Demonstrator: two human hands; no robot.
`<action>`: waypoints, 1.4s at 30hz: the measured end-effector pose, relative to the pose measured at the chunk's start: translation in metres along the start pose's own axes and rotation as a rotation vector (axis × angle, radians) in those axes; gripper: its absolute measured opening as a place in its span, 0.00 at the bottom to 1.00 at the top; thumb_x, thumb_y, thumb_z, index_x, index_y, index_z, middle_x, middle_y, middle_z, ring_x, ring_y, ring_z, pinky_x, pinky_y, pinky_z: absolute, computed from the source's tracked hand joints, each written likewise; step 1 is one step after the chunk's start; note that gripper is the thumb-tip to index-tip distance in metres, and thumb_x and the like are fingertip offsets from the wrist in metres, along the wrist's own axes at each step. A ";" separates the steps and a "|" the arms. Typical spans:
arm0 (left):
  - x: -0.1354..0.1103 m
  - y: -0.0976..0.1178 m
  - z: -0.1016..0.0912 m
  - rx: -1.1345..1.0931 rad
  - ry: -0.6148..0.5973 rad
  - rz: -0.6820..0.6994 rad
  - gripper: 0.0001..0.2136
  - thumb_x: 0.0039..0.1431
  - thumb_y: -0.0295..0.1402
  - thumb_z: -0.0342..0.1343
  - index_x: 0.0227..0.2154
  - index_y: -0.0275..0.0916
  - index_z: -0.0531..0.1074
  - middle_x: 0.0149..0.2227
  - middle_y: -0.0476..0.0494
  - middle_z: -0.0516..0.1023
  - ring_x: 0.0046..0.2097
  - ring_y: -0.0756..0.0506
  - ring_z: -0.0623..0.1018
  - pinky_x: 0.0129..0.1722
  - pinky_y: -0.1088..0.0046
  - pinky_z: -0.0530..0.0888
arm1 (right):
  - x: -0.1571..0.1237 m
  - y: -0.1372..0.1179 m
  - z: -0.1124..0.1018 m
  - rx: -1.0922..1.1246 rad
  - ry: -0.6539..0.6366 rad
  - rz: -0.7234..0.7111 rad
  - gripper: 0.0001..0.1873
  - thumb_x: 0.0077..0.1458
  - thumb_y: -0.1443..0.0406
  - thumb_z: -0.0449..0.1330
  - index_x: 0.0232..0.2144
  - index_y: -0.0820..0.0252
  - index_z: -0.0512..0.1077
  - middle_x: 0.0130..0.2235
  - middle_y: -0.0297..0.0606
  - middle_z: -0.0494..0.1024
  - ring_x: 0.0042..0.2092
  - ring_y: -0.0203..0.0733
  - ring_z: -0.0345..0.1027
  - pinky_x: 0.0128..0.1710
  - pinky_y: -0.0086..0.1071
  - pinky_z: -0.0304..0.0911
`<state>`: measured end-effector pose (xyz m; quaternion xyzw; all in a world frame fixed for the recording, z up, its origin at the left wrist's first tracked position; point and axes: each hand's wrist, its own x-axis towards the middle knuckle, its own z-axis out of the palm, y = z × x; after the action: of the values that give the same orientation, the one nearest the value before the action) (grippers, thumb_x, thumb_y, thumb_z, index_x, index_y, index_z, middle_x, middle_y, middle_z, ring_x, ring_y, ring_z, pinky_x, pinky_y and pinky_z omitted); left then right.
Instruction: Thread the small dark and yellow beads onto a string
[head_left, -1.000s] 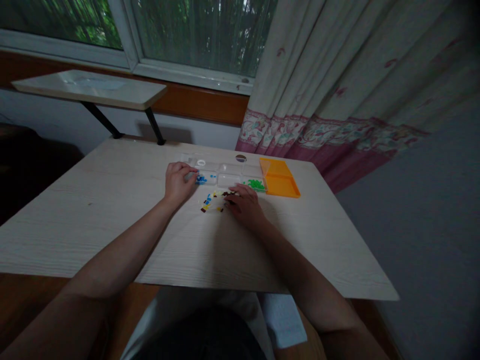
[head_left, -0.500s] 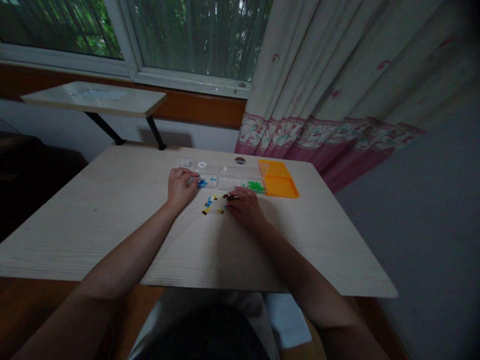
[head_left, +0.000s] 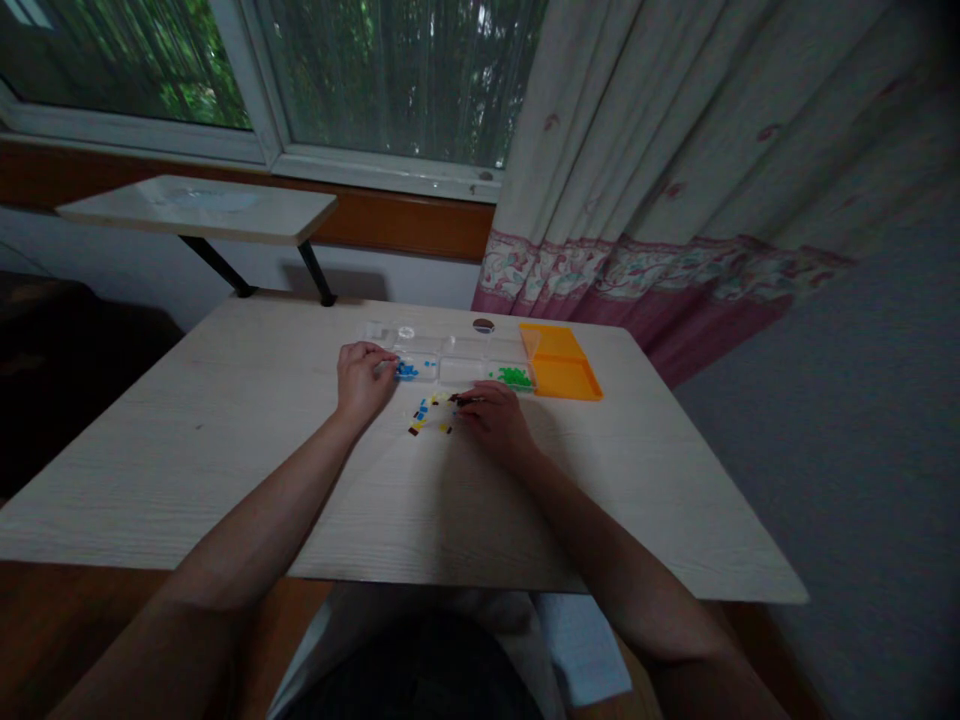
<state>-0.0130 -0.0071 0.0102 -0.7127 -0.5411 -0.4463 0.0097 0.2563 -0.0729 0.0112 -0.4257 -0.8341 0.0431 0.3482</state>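
Observation:
My left hand [head_left: 361, 379] rests curled on the table, fingertips pinched together at the left end of a clear compartment box [head_left: 466, 372], beside the cell with blue beads [head_left: 406, 371]. What the pinch holds is too small to make out. My right hand [head_left: 495, 418] lies over the right side of a small pile of loose coloured pieces [head_left: 429, 414], fingers bent and pinched at dark pieces near its tip. Green beads [head_left: 513, 376] fill the box's right cell.
An orange lid [head_left: 559, 374] lies open to the right of the box. The pale wooden table [head_left: 225, 440] stands below a window with a curtain [head_left: 645, 170]; a small side shelf [head_left: 202, 208] sits behind at left. A dark round spot [head_left: 483, 325] lies behind the box.
Both hands stay nearly in place. The right hand's fingers have shifted slightly over the loose pieces; the view has drifted a little.

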 end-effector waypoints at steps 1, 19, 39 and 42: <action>0.000 0.000 0.000 -0.002 -0.008 0.000 0.08 0.58 0.36 0.57 0.35 0.41 0.79 0.38 0.41 0.74 0.47 0.39 0.69 0.50 0.56 0.67 | 0.000 0.000 0.000 0.010 0.015 0.005 0.06 0.55 0.66 0.62 0.35 0.54 0.80 0.44 0.36 0.81 0.52 0.45 0.68 0.57 0.45 0.60; -0.004 0.025 -0.005 -0.061 -0.086 0.166 0.10 0.62 0.36 0.54 0.40 0.43 0.78 0.40 0.42 0.75 0.48 0.41 0.70 0.51 0.57 0.67 | 0.004 -0.010 -0.010 0.160 0.162 0.227 0.09 0.57 0.59 0.60 0.30 0.53 0.80 0.35 0.38 0.81 0.41 0.45 0.72 0.48 0.43 0.65; -0.023 0.063 -0.003 -0.181 -0.326 0.573 0.10 0.64 0.36 0.53 0.45 0.44 0.76 0.40 0.44 0.77 0.46 0.44 0.71 0.49 0.62 0.68 | 0.001 -0.018 -0.007 0.344 0.096 0.322 0.08 0.55 0.60 0.61 0.32 0.53 0.79 0.36 0.37 0.80 0.42 0.43 0.72 0.45 0.38 0.67; -0.023 0.062 -0.002 -0.158 -0.323 0.576 0.10 0.64 0.37 0.53 0.43 0.44 0.76 0.39 0.44 0.77 0.45 0.44 0.71 0.48 0.63 0.68 | 0.001 -0.017 -0.006 0.368 0.079 0.326 0.08 0.55 0.59 0.61 0.32 0.54 0.79 0.37 0.37 0.80 0.42 0.42 0.72 0.46 0.38 0.67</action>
<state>0.0338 -0.0508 0.0256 -0.8962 -0.2761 -0.3471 -0.0056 0.2477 -0.0848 0.0223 -0.4852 -0.7184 0.2333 0.4405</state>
